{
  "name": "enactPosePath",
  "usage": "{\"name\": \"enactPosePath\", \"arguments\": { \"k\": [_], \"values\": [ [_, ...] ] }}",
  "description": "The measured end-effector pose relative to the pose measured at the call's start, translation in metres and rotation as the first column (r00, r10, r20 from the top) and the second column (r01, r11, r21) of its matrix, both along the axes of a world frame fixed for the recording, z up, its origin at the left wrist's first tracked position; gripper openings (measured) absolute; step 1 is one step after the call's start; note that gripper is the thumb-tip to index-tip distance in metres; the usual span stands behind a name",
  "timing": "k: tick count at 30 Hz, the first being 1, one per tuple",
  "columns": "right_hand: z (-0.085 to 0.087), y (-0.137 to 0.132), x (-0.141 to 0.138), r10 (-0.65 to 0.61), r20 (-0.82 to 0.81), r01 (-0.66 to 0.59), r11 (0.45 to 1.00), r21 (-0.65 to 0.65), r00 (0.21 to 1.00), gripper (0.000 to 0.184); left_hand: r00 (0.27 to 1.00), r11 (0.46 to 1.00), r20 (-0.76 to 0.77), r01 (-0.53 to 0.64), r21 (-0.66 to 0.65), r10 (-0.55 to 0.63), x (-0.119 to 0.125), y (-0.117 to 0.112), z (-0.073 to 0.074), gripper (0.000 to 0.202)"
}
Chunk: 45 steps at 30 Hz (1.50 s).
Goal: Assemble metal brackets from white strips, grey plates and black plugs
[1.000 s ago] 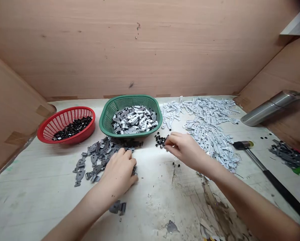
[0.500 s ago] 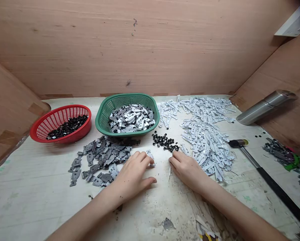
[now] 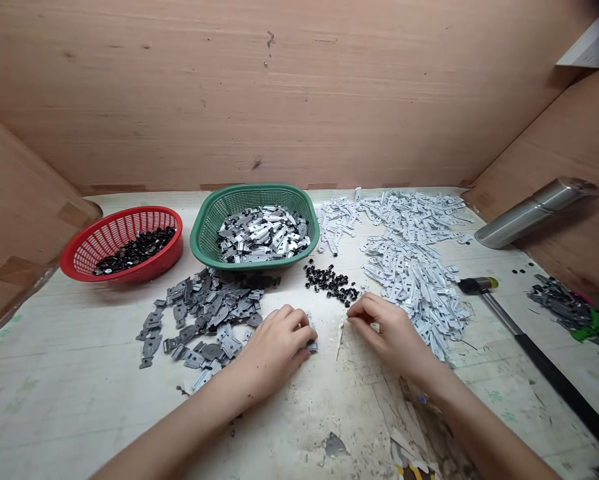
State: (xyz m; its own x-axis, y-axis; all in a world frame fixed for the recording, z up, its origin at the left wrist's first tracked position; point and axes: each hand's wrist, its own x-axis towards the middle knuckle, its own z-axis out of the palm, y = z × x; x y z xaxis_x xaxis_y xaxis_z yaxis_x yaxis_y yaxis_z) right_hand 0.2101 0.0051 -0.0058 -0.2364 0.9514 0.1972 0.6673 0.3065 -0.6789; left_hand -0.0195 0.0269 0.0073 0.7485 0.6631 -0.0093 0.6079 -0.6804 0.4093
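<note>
My left hand (image 3: 278, 341) rests low over the table, its thumb and fingers closed on a small light grey flat part (image 3: 312, 328) that lies against the tabletop. My right hand (image 3: 387, 328) is closed in a pinch just in front of a heap of small black pieces (image 3: 332, 283); whatever sits between its fingertips is too small to make out. Left of my left hand lies a pile of dark grey flat parts (image 3: 212, 310). Beyond my right hand spreads a large heap of thin white strips (image 3: 419, 280).
A green basket (image 3: 195, 233) holds grey-and-white pieces with black bits. Left of it stands a red basket (image 3: 74, 263) with black pieces. To the right lie a black-handled mallet (image 3: 549, 373), a leaning metal cylinder (image 3: 534, 213) and scrap parts (image 3: 564, 310). Cardboard walls (image 3: 299, 93) enclose the table.
My left fingers have closed on the light grey part, which has shifted slightly right and nearer. My right hand has moved a little right, away from the black pieces, its fingertips still pinched.
</note>
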Motion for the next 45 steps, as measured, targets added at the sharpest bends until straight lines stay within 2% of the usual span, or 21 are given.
{"name": "enactPosePath", "arguments": {
  "k": [3,7,9,12,15,17,18,20,22,23,24,26,29,32,37,42,45],
  "values": [
    [-0.001,-0.001,0.001,-0.011,-0.052,0.01,0.999,-0.03,0.999,0.011,0.998,0.999,0.061,-0.027,-0.038,0.03,0.001,-0.004,0.003,0.027],
    [-0.001,-0.003,-0.002,-0.006,-0.122,-0.001,0.999,-0.053,0.993,0.011,0.964,0.963,0.008,-0.263,-0.058,0.264,0.011,-0.011,-0.004,0.023],
    [-0.001,-0.005,-0.005,0.009,-0.158,-0.019,0.998,-0.062,0.987,0.01,0.946,0.945,-0.041,-0.324,-0.047,0.322,0.015,-0.013,-0.01,0.016],
    [0.002,-0.007,-0.011,0.074,-0.198,-0.082,0.996,-0.033,0.977,0.01,0.947,0.943,0.018,-0.316,-0.105,0.319,0.017,-0.014,-0.015,0.009],
    [0.006,-0.012,-0.02,0.153,-0.188,-0.143,0.987,0.068,0.97,0.01,0.916,0.906,0.188,-0.287,-0.311,0.355,0.014,-0.014,-0.013,0.007],
    [0.007,-0.015,-0.026,0.172,-0.15,-0.154,0.98,0.124,0.974,0.01,0.845,0.817,0.293,-0.252,-0.519,0.447,0.014,-0.015,-0.011,0.009],
    [0.007,-0.016,-0.028,0.172,-0.13,-0.154,0.978,0.141,0.976,0.01,0.798,0.74,0.32,-0.219,-0.636,0.511,0.014,-0.015,-0.01,0.01],
    [0.007,-0.018,-0.031,0.163,-0.1,-0.146,0.976,0.16,0.982,0.011,0.709,0.535,0.307,-0.117,-0.837,0.635,0.015,-0.015,-0.007,0.014],
    [0.006,-0.019,-0.032,0.15,-0.08,-0.135,0.976,0.171,0.985,0.012,0.639,0.346,0.26,-0.01,-0.938,0.724,0.016,-0.014,-0.005,0.021],
    [0.006,-0.019,-0.032,0.146,-0.072,-0.131,0.976,0.174,0.987,0.012,0.611,0.291,0.245,0.025,-0.956,0.753,0.016,-0.014,-0.004,0.024],
    [0.005,-0.019,-0.032,0.145,-0.066,-0.131,0.976,0.176,0.987,0.012,0.584,0.264,0.241,0.046,-0.963,0.776,0.016,-0.014,-0.003,0.025],
    [0.005,-0.021,-0.033,0.143,-0.055,-0.13,0.974,0.188,0.988,0.012,0.538,0.257,0.241,0.046,-0.965,0.808,0.016,-0.013,-0.001,0.024],
    [0.004,-0.024,-0.037,0.122,-0.031,-0.112,0.968,0.225,0.992,0.013,0.508,0.272,0.222,-0.025,-0.962,0.832,0.017,-0.014,0.0,0.021],
    [0.004,-0.027,-0.042,0.096,-0.01,-0.09,0.962,0.257,0.995,0.014,0.499,0.28,0.212,-0.065,-0.958,0.84,0.017,-0.016,0.001,0.019],
    [0.003,-0.029,-0.045,0.1,0.005,-0.097,0.957,0.274,0.995,0.013,0.503,0.329,0.239,-0.097,-0.939,0.83,0.018,-0.017,-0.001,0.017],
    [0.002,-0.028,-0.043,0.123,0.015,-0.123,0.958,0.26,0.992,0.014,0.493,0.322,0.236,-0.097,-0.942,0.838,0.017,-0.016,-0.004,0.016],
    [0.002,-0.027,-0.043,0.125,0.0,-0.121,0.96,0.253,0.992,0.014,0.483,0.293,0.228,-0.063,-0.954,0.846,0.018,-0.015,-0.005,0.018]
  ]
}}
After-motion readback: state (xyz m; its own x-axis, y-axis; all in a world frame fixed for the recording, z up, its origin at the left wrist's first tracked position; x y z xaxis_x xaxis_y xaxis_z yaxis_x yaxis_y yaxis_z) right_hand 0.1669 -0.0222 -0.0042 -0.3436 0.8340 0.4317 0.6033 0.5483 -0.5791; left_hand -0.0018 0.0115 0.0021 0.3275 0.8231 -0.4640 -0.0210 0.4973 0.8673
